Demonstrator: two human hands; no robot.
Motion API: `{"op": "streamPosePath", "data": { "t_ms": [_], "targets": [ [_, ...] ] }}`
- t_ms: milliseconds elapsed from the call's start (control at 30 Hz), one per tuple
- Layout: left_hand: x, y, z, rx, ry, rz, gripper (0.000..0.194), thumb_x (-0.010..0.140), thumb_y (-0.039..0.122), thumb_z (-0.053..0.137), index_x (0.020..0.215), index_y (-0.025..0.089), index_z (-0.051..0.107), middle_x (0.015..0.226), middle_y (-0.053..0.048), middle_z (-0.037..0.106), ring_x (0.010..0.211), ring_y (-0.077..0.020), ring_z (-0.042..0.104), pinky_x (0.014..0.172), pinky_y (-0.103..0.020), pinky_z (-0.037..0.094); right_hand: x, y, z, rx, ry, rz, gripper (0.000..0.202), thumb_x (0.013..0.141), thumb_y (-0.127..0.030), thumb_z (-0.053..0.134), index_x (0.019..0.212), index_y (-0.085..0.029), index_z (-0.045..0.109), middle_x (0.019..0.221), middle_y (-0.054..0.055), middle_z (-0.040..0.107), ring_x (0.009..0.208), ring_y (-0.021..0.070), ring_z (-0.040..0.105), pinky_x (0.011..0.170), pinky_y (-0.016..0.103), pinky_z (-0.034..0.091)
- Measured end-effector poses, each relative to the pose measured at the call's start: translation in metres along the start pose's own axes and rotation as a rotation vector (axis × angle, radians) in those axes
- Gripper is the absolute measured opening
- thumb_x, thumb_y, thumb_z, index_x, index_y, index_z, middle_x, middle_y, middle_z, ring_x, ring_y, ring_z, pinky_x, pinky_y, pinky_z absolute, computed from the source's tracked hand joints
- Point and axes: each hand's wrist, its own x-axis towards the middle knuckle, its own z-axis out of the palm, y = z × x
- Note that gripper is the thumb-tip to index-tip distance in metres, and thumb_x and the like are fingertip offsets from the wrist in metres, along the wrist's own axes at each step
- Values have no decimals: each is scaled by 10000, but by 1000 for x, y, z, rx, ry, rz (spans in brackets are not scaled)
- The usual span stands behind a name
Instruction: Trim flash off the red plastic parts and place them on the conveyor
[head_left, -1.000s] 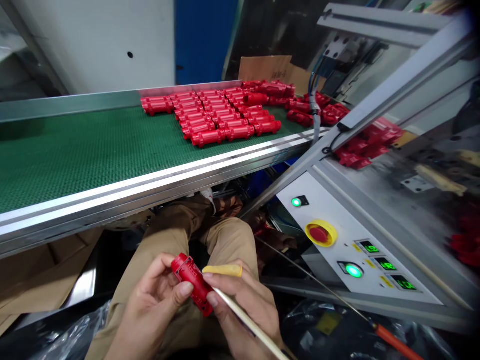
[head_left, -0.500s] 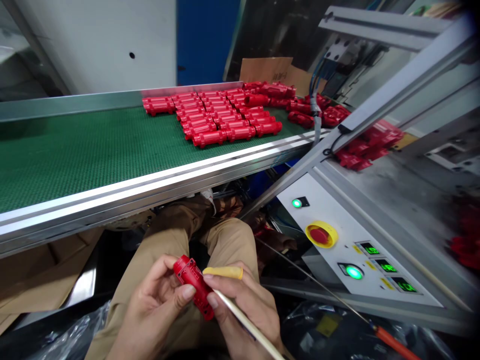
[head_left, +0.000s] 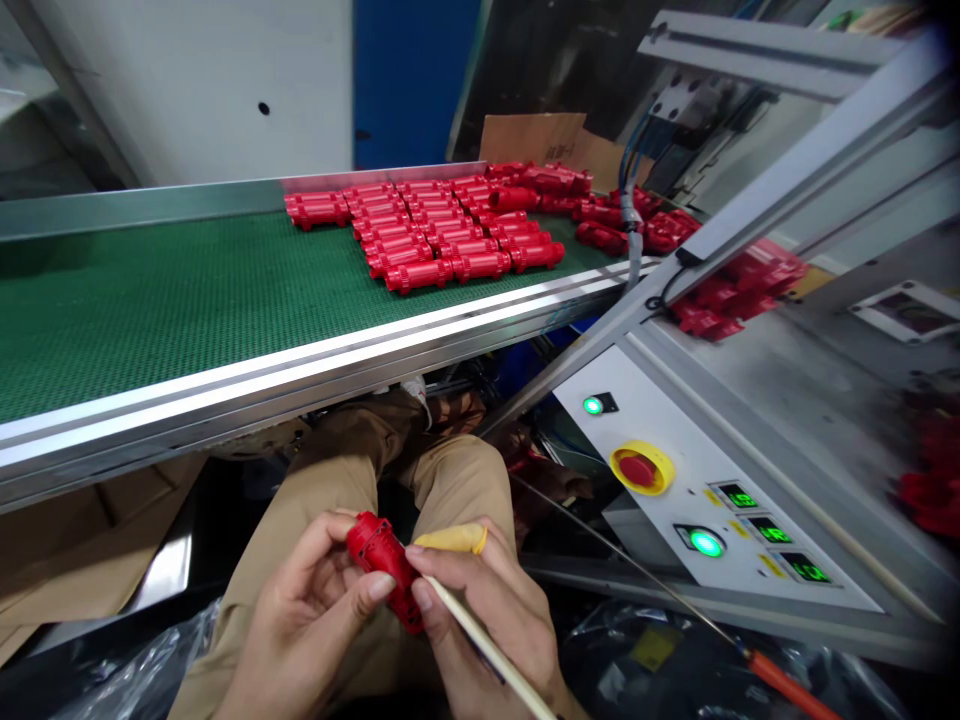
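Above my lap, my left hand (head_left: 319, 610) is closed round a red cylindrical plastic part (head_left: 381, 560), thumb on its near side and fingers behind. The part is tilted, with slots and a ribbed collar toward its upper end. My right hand (head_left: 495, 610) pinches a thin cream-coloured stick (head_left: 480, 640) between thumb and fingers, a yellow finger cot (head_left: 454, 540) covering one finger. The stick's front end is hidden at my fingertips, which touch the lower right side of the part; what its tip looks like I cannot tell.
Rows of similar red parts (head_left: 450, 235) lie on a green conveyor belt (head_left: 187, 310), with a loose pile behind. A control panel (head_left: 705, 480) with lit buttons and an emergency stop stands at right. A thin rod with an orange handle (head_left: 787, 685) slants below it.
The red part has turned slightly about its length in my left hand, showing a different slotted face. Both hands keep nearly the same place and grip.
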Motion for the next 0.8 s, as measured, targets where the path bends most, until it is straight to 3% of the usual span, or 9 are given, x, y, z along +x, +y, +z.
{"op": "streamPosePath", "data": {
  "t_ms": [267, 467, 600, 800],
  "targets": [
    [5, 0, -6, 86, 13, 67, 137, 814, 283, 859, 892, 255, 751, 812, 16, 718, 690, -125, 662, 650, -163, 556, -2, -7, -16, -86, -82, 5, 285, 899, -8, 618, 1130, -126, 740, 877, 104, 700, 792, 216, 651, 718, 356, 554],
    [2, 5, -5, 1, -50, -27, 151, 836, 300, 844, 938, 244, 746, 794, 1, 742, 720, -144, 677, 673, -183, 559, 1, -10, -23, 66, -21, 196, 250, 949, -132, 704, 1166, -239, 768, 980, 53, 760, 872, 191, 717, 763, 293, 583],
    [-1, 6, -1, -61, -111, -78, 161, 845, 294, 838, 959, 232, 742, 823, -15, 759, 743, -157, 684, 695, -210, 574, 3, -7, -18, 124, -31, 229, 254, 949, -153, 718, 1172, -261, 770, 977, 34, 770, 863, 177, 732, 765, 273, 592],
    [-4, 10, 5, -105, -44, -95, 192, 800, 297, 880, 924, 229, 750, 794, -1, 749, 728, -140, 665, 681, -186, 551, 2, -2, -16, 127, -38, 229, 253, 942, -141, 722, 1163, -253, 775, 977, 39, 775, 859, 179, 739, 757, 276, 602]
  ]
}}
